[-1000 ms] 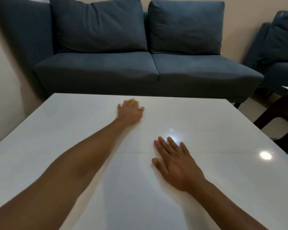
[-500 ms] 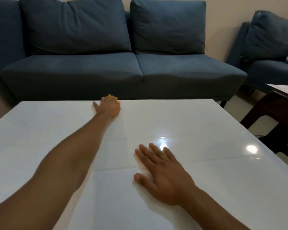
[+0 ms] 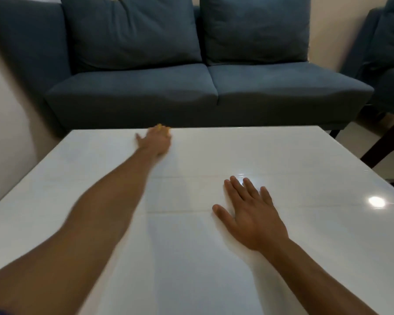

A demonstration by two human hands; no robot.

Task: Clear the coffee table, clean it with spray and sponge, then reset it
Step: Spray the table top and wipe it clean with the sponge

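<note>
Yellow sponge [image 3: 161,128] under left hand [image 3: 156,142], now at table [image 3: 305,235] edge.

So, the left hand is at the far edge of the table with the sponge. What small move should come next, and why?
Probably draw the left hand and its yellow sponge back toward the body in a fresh stripe. The sponge already sits at the far edge of the white table, so it cannot go farther. The right hand lies flat as a brace.

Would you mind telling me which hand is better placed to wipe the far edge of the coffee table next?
Left. The left hand is stretched to the far edge of the coffee table with the yellow sponge under its fingers. The right hand lies flat nearer the middle, holding nothing.
</note>
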